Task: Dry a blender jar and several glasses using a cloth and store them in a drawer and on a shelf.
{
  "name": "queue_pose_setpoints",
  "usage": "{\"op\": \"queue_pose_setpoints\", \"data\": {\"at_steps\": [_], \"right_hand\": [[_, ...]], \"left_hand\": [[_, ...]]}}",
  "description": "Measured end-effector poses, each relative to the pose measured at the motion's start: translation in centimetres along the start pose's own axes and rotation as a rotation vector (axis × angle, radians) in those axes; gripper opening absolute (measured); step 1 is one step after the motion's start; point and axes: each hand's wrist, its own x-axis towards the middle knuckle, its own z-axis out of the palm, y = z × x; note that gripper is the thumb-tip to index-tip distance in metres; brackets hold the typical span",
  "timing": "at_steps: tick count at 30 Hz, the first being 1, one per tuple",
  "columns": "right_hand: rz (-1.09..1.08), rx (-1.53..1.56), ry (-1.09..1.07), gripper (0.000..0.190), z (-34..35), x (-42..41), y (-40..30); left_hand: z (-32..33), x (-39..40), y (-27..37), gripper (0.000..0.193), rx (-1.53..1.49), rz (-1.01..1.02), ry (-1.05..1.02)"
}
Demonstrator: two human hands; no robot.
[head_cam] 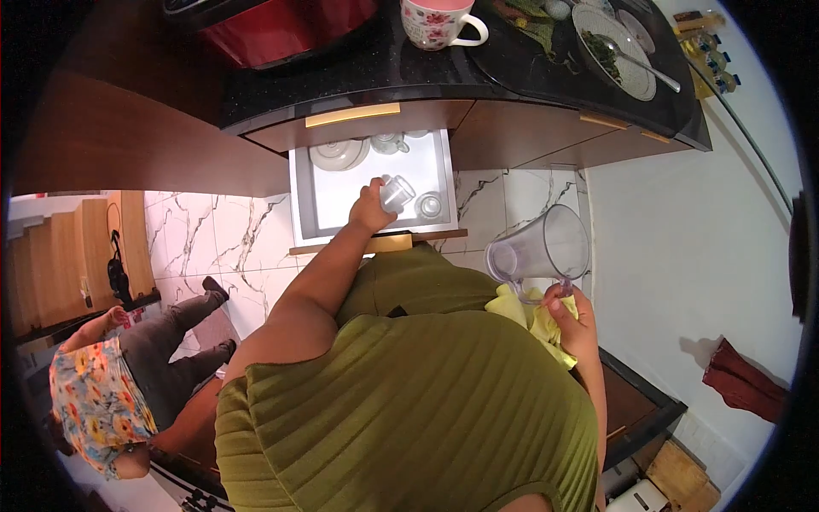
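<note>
My left hand (371,208) is inside an open white drawer (437,221), its fingers around a small clear glass (398,192) that lies tilted. Another clear glass (430,205) is beside it at the drawer's right. Pale lidded dishware (338,153) and a small glass vessel with a handle (388,143) sit at the drawer's far side. Over to the right, my right hand (569,320) grips the handle of a large clear plastic pitcher (540,246), which is tipped sideways. A yellow cloth (544,326) hangs from the same hand.
On the black countertop (384,89) stand a red appliance (288,32), a floral mug (435,25) and a plate with greens and a spoon (614,57). Another person (128,384) is at the lower left. A white wall (665,243) bounds the right side.
</note>
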Motion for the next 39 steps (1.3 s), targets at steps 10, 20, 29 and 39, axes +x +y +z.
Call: {"op": "queue_pose_setpoints", "data": {"at_steps": [10, 20, 29, 39], "right_hand": [[-0.006, 0.000, -0.054, 0.012, -0.2, -0.1, 0.6], [-0.028, -0.046, -0.081, 0.022, -0.3, -0.1, 1.1], [0.000, -0.073, -0.169, 0.022, -0.9, 1.0, 1.4], [-0.005, -0.100, -0.217, 0.020, -0.5, 1.7, 0.6]], "left_hand": [[-0.4, -0.7, 2.8, 0.051, 0.430, 0.253, -0.032], [1.2, -2.7, 2.8, 0.045, 0.413, 0.236, -0.090], [2.6, -4.9, 1.7, 0.063, 0.329, 0.250, -0.178], [2.1, -5.1, 2.8, 0.083, 0.265, 0.243, -0.354]]}}
